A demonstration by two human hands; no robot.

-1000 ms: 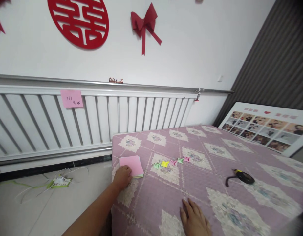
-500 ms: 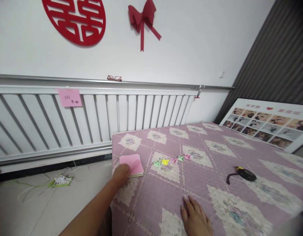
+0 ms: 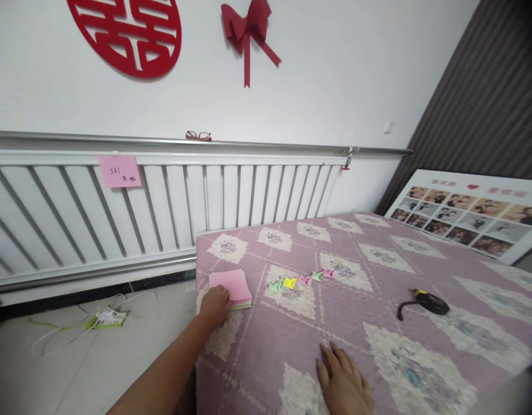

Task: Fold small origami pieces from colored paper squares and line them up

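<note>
A stack of square coloured paper [image 3: 233, 285] lies near the left edge of the bed, pink on top with green and pale layers showing below. My left hand [image 3: 216, 302] is at its lower left corner, fingers curled and closed on the pink paper; the fingertips are partly hidden. My right hand [image 3: 344, 377] rests flat on the purple bedcover [image 3: 266, 351], fingers out and holding nothing. Beyond it, small folded paper pieces form a slanting row: a green one [image 3: 275, 286], a yellow one [image 3: 290, 283], and more in pink and green.
A black tape measure [image 3: 432, 302] with a strap lies on the right of the bed. A white radiator [image 3: 214, 193] runs along the wall, with glasses [image 3: 199, 136] on the pipe above. A power strip [image 3: 108, 318] with cables sits on the floor. A photo board [image 3: 468, 216] leans at the back right.
My left hand has shifted slightly up and right over the corner of the paper stack. My right hand stays in place, and the view has tilted a little.
</note>
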